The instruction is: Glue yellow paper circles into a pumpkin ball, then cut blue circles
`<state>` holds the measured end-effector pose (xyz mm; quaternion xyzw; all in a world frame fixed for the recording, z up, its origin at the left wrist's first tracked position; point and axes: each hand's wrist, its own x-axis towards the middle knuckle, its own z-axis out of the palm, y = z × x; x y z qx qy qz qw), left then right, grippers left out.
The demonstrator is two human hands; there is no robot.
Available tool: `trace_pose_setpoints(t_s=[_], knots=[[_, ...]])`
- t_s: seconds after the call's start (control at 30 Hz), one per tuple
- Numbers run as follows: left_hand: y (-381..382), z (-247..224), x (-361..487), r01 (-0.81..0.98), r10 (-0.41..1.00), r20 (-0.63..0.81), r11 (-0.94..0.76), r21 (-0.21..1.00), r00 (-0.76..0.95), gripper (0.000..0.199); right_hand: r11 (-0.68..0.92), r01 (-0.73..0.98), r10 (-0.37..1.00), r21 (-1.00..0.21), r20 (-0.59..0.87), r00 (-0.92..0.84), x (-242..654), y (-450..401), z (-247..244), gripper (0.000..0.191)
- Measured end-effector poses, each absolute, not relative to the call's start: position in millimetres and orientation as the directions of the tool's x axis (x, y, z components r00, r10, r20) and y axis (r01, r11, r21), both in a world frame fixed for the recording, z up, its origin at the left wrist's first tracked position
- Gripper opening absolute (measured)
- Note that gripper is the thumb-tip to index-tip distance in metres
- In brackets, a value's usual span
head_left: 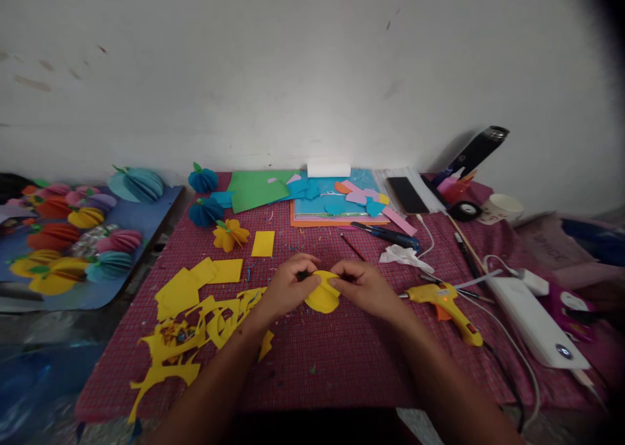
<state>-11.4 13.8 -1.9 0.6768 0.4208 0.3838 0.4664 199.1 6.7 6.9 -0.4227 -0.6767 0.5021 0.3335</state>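
Yellow paper circles (322,296), at least two layers, are held up over the middle of the red checked cloth. My left hand (291,285) pinches their upper left edge, and my right hand (364,285) pinches the upper right edge. The layers part slightly between my fingers. To the left lie yellow paper squares (178,292) and cut yellow scraps (224,318). A yellow glue gun (445,302) rests just right of my right forearm.
Finished paper pumpkins (230,235) stand at the table's back left; more fill a blue board (161,237) farther left. Coloured sheets (258,188), a phone (407,194), a cutter (390,235), a crumpled tissue (404,256) and a white power bank (537,321) lie around.
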Motion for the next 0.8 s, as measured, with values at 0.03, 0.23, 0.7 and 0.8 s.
trace_pose_setpoints(t_s=[0.03,0.23,0.7,0.8], knots=[[13.7,-2.0,-11.6,0.208,0.925,0.116,-0.201,0.957,0.362,0.015,0.142,0.254,0.911,-0.957,0.026,-0.411,199.0,7.0,5.6,0.015],[12.3,-1.7,-16.0,0.135,0.904,0.028,-0.095,0.986,0.428,0.028,0.115,0.268,0.925,-0.956,0.004,-0.379,197.6,9.5,5.3,0.015],[9.3,-8.6,-11.3,0.357,0.836,-0.092,-0.128,0.925,0.541,0.047,-0.223,0.403,0.921,-0.888,-0.328,-0.212,199.4,-29.6,-15.9,0.008],[5.0,-3.4,-5.9,0.498,0.864,0.020,-0.309,0.810,0.503,0.046,-0.111,0.542,0.966,-0.833,-0.218,-0.137,197.7,-40.0,-18.9,0.011]])
